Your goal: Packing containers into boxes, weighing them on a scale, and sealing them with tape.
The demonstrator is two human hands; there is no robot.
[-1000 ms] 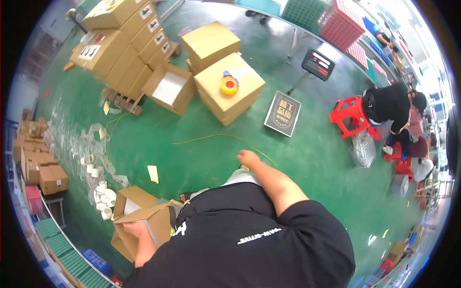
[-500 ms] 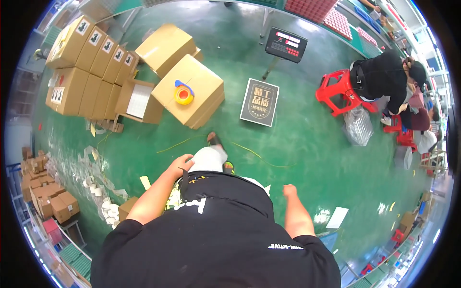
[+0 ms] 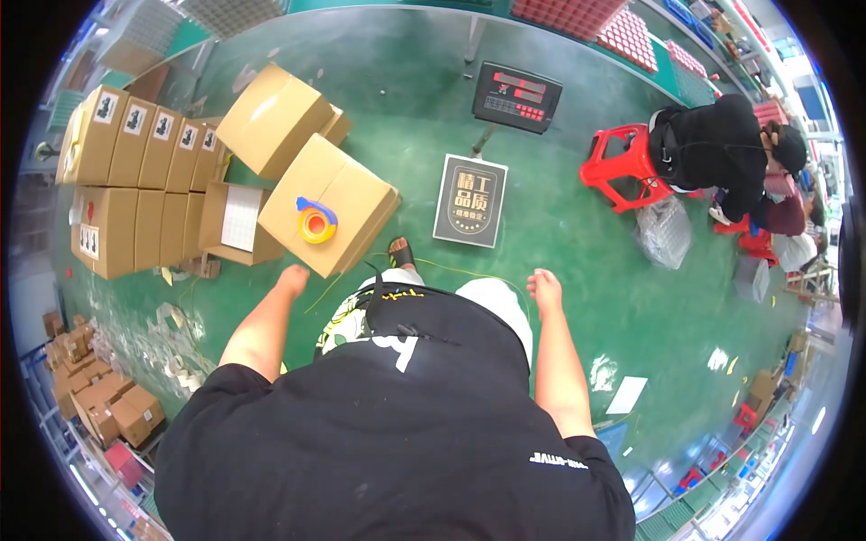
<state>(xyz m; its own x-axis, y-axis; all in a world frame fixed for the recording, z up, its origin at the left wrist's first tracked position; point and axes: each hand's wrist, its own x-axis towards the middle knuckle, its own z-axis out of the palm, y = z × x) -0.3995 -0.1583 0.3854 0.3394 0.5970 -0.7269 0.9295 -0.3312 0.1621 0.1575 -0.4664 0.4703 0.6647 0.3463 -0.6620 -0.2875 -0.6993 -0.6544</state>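
Observation:
My left hand (image 3: 292, 280) hangs in the air, just off the near left corner of a large cardboard box (image 3: 336, 194). Its fingers are bunched out of sight, and nothing shows in it. On the box lies a tape dispenser (image 3: 317, 223) with a blue top and a yellow-orange roll. My right hand (image 3: 545, 290) is held out over the green floor, its fingers loosely bent and apart, holding nothing. Ahead of it stands a platform scale with a dark plate (image 3: 471, 201) and a black display head (image 3: 517, 96) on a post.
Behind the box sits another carton (image 3: 273, 117). To the left are stacked cartons (image 3: 137, 149) and an open box (image 3: 238, 217) with white contents. At the right a person in black (image 3: 722, 144) sits near a red stool (image 3: 622, 169), beside a clear plastic-wrapped bundle (image 3: 664, 233). A yellow strap (image 3: 451, 270) crosses the floor.
I have stepped nearer the boxes and scale. My left hand has moved out from my thigh toward the box, and my right hand has swung forward. The scale's display has turned from white to red.

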